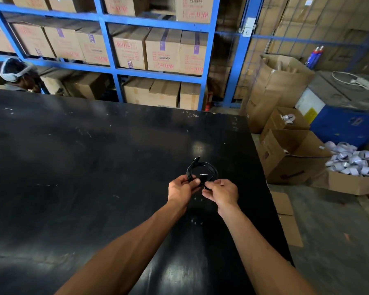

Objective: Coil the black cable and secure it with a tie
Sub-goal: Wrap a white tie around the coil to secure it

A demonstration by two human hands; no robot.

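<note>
Cable coiled, tie going on near the table's right edge

Head view: both hands work above the black table (pixel 94 167), toward its right edge and about midway between near and far sides. The black cable (pixel 201 170) is already wound into a small round coil, held just off the surface. The left hand (pixel 182 188) pinches the coil's near-left side, fingers closed narrowly on the strands. The right hand (pixel 220 193) has thumb and forefinger closed on something small and dark at the coil's near edge, probably the tie (pixel 202 179), though black on black leaves that uncertain. A pointed loose end (pixel 196 160) sticks up at the coil's far-left rim.

Coiling looks finished; fastening seems to be the step in hand. Next, the tie likely needs wrapping around the bundled strands and closing while the left hand keeps the loops from springing apart.
</note>
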